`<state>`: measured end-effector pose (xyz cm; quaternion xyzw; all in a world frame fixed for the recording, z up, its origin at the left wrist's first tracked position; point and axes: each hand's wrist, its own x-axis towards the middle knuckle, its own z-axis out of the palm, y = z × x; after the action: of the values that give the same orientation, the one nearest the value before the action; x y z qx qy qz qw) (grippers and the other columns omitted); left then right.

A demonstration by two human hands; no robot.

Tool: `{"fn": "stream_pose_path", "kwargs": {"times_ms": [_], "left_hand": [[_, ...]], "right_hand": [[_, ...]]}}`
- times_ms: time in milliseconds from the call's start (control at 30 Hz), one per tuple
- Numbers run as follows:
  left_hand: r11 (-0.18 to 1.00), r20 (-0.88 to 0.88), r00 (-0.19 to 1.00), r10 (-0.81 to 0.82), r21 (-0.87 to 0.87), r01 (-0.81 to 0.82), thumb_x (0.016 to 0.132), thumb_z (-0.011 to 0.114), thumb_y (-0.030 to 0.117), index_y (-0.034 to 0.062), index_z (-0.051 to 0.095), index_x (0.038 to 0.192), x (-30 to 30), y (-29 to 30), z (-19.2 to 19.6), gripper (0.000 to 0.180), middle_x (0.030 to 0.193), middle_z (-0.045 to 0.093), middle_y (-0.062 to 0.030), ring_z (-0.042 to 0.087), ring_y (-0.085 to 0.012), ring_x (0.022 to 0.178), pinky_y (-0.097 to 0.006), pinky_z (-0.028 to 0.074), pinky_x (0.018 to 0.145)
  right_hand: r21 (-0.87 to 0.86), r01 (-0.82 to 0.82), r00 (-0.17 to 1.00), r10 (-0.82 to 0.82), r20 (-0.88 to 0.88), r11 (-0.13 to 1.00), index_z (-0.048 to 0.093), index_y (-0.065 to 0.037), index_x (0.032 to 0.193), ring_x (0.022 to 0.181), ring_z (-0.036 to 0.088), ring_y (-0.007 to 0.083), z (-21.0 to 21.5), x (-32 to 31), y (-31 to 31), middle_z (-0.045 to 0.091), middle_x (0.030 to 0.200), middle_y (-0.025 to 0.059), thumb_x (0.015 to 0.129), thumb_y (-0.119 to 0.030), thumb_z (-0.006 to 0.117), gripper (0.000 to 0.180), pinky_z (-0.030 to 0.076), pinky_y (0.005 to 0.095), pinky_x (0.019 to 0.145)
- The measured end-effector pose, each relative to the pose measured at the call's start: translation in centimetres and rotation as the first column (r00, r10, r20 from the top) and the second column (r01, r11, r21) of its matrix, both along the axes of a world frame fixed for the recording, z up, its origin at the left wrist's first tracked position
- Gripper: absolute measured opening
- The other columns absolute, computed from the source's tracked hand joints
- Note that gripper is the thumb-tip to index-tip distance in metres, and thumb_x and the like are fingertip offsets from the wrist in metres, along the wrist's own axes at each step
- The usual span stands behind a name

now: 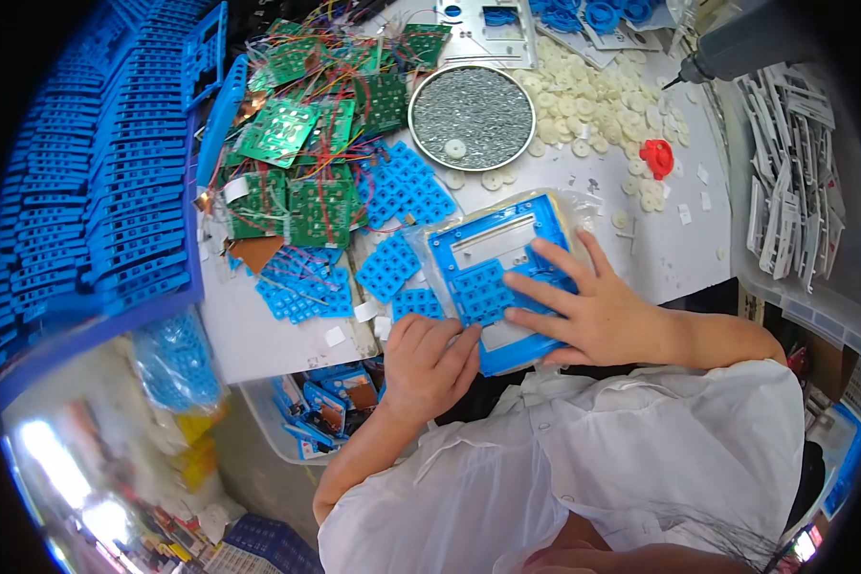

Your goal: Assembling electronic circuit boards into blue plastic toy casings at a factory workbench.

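Note:
A blue plastic casing [555,222] with a long window lies in front of me at the table's near edge, slightly turned. A blue rubber keypad [482,293] sits in its middle. My right hand [593,311] rests on the casing's right side, fingers spread over the frame and the keypad's edge. At the casing's lower left edge is my left hand [430,362], its fingers curled together and the tips by the keypad's corner. Whatever is between those fingertips is hidden. Loose blue keypads [388,268] lie just left of the casing.
Green circuit boards [320,206] with tangled wires pile up at the back left. Beyond the casing stand a round tin of small metal parts [474,110], cream discs [584,96] and a red piece [656,159]. A dark-tipped tool [727,53] hangs at upper right. Blue casings [134,182] stack far left.

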<state>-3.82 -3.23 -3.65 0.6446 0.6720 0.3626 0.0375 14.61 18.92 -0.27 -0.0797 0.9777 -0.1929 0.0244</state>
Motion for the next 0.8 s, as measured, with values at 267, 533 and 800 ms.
{"fn": "stream_pose_path", "kwargs": {"times_ms": [267,533,800], "left_hand": [[0.941,-0.146,0.933,0.328,-0.035,-0.336,0.071,0.085,0.012,0.0076,0.067,0.106,-5.5,0.0,1.4,0.04,0.105,0.065,-0.0099,0.061,-0.0327,0.093,-0.048,0.043,0.086],[0.91,-0.305,0.861,0.407,0.051,-0.412,0.075,0.084,0.008,0.0069,0.069,0.105,-14.3,1.4,4.0,0.033,0.106,0.068,-0.0106,0.063,-0.0328,0.102,-0.045,0.047,0.092],[0.858,-0.19,0.888,0.419,0.404,-0.318,0.084,0.076,-0.007,0.001,0.078,0.102,-14.8,-1.0,9.4,0.02,0.1,0.074,-0.0131,0.069,-0.0244,0.089,-0.031,0.055,0.078]], "right_hand": [[-0.237,0.023,0.988,-0.058,-0.143,0.971,0.07,-0.023,0.13,0.145,0.034,0.0477,0.2,-0.5,1.5,0.047,0.157,0.0127,0.083,-0.052,0.076,0.055,0.024,0.0765,0.111],[-0.366,-0.005,0.944,-0.117,-0.31,0.93,0.074,-0.007,0.115,0.127,0.049,0.0428,1.7,-2.0,2.2,0.064,0.131,0.012,0.078,-0.03,0.084,0.045,0.042,0.0569,0.106],[-0.524,-0.083,0.934,-0.117,-0.338,0.847,0.075,-0.007,0.109,0.116,0.058,0.0357,1.7,-4.5,1.6,0.069,0.119,0.0119,0.08,-0.022,0.083,0.034,0.051,0.0488,0.097]]}}
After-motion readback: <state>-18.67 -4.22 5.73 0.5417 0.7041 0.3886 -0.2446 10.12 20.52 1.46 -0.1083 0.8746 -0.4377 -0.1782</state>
